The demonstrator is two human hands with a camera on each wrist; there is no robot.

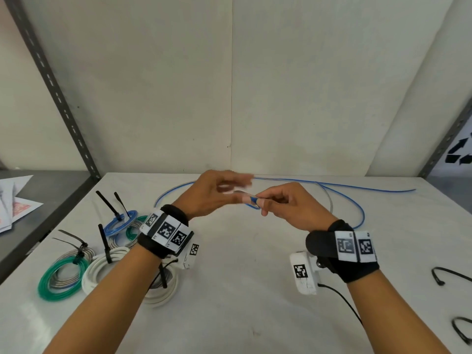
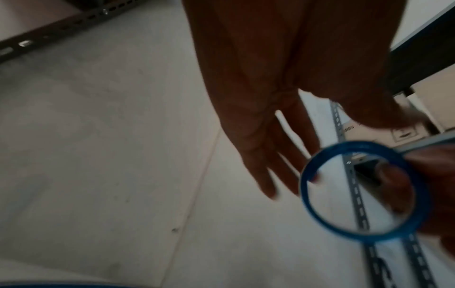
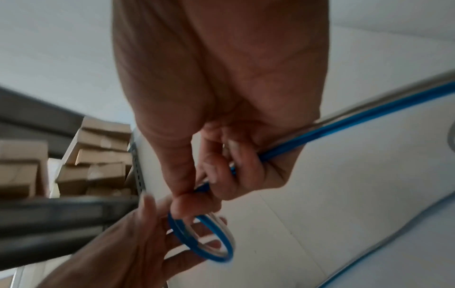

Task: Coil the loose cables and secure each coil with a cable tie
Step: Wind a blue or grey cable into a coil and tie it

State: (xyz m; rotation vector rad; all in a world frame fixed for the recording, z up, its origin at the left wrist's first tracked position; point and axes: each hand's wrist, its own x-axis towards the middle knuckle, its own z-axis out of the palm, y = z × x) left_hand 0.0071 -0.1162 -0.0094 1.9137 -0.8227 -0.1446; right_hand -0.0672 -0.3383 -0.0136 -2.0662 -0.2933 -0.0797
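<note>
While our right hand (image 1: 286,205) pinches a small coil of thin blue-and-clear cable (image 3: 204,236) between thumb and fingers above the white tabletop (image 1: 242,290), our left hand (image 1: 217,194) hovers just beside it with fingers straight and spread, holding nothing. From the right fist the cable's loose length (image 1: 352,205) trails across the far side of the table in wide loops. Near our left wrist lie finished green, white and blue coils (image 1: 63,274) bound with black cable ties. 2 loose black ties (image 1: 452,273) lie at the right edge.

black wristbands (image 1: 163,241) | checkered marker tags | white wrist cameras (image 1: 304,273)
</note>
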